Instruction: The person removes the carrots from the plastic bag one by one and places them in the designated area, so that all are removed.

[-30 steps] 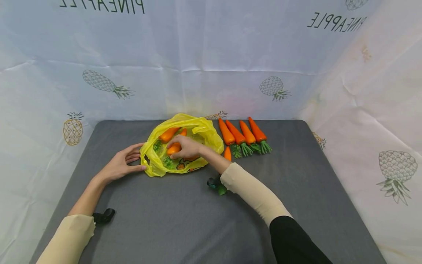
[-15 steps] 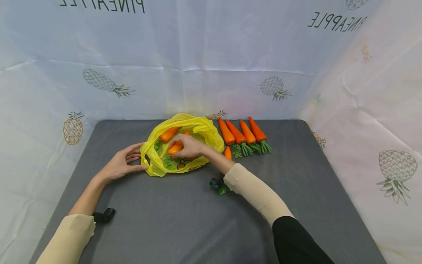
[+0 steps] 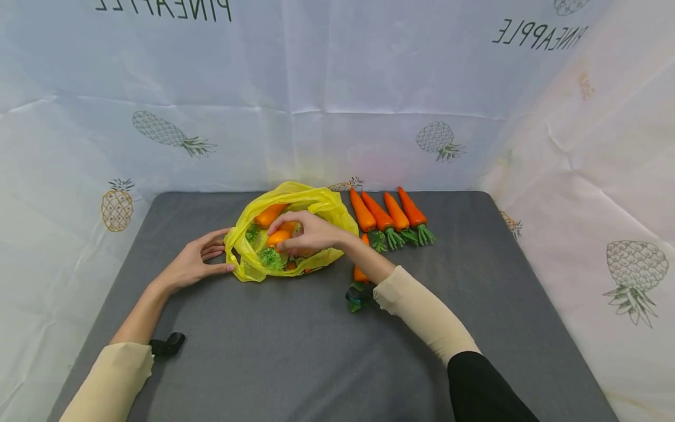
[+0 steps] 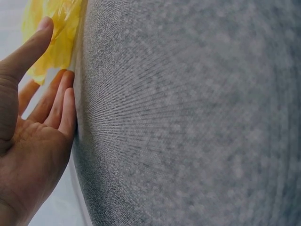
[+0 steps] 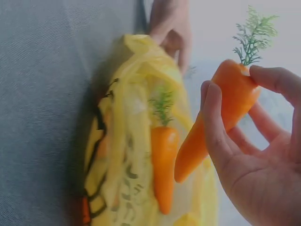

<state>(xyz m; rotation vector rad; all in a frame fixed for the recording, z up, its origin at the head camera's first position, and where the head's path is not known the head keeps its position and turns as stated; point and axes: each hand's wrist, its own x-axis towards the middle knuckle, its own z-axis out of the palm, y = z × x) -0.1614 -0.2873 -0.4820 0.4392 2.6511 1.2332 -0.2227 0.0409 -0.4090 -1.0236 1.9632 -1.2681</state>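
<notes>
My right hand (image 3: 311, 232) is inside the mouth of the yellow plastic bag (image 3: 333, 205). In the right wrist view it pinches an orange carrot (image 5: 231, 96) with a leafy green top, between thumb and fingers. Under it in the bag lies another carrot (image 5: 163, 165), and a further carrot (image 3: 270, 215) rests near the bag's far left side. My left hand (image 3: 192, 261) stays at the bag's left edge, its fingertips by the plastic. Its thumb is straight and the fingers bend only slightly in the left wrist view. The bag's lower contents are partly hidden.
Several carrots (image 3: 387, 218) lie in a row right of the bag, leafy ends towards me. Another carrot (image 3: 361, 274) lies partly beneath my right forearm. The grey tabletop (image 3: 263, 351) ends at a white curtain (image 3: 337, 76) printed with pineapples.
My right hand has shifted slightly to the right within the bag, and its forearm has moved right, exposing more of the carrot below it. The left hand has stayed in place.
</notes>
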